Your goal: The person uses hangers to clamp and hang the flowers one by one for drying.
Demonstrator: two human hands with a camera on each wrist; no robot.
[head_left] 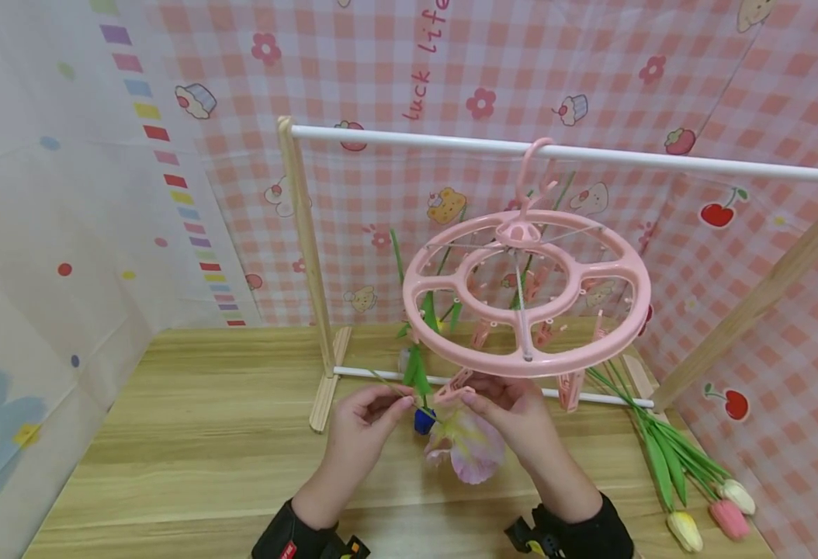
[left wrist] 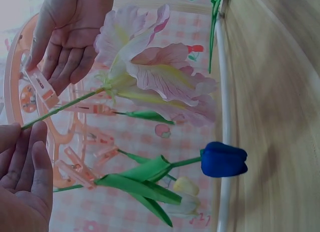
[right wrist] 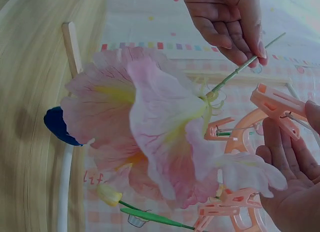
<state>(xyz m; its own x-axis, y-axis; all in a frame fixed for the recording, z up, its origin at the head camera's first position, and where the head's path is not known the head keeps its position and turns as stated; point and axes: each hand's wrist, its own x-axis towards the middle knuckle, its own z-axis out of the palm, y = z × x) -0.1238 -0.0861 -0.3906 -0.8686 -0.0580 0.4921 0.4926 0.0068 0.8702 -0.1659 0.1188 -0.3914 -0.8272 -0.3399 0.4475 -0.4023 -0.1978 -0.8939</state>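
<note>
My left hand (head_left: 363, 423) pinches the thin green stem of a large pink ruffled flower (head_left: 470, 450) with a yellow-tinged centre. The bloom hangs between both hands. With thumb and fingers my right hand (head_left: 517, 411) pinches a pink clothespin (right wrist: 280, 109) below the near rim of a round pink drying hanger (head_left: 528, 361). In the right wrist view, the stem lies apart from that clothespin. A blue tulip (left wrist: 224, 159) with green leaves hangs head down from another clothespin (left wrist: 77, 169), behind the pink flower.
The hanger hooks over a white rail (head_left: 409, 140) on a wooden-legged stand (head_left: 304, 248). More pink clothespins (head_left: 571, 388) dangle beneath it. White, pink and yellow tulips (head_left: 684, 524) lie on the wooden table (head_left: 206, 435) at right. A lower white bar (left wrist: 226, 112) crosses behind my hands.
</note>
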